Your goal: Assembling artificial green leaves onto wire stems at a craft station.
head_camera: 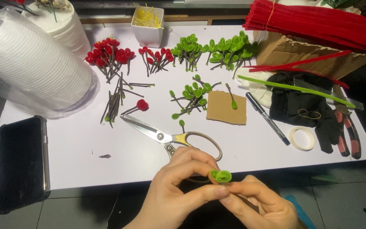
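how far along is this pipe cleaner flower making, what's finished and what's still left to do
Done, it seems: piles of red bud stems and green leaf stems lie on the white table. In hand: the left hand and right hand pinch a green curled leaf piece between their fingers. Probably left: a thick bundle of uncut red pipe cleaners, a long green one and bare dark stems.
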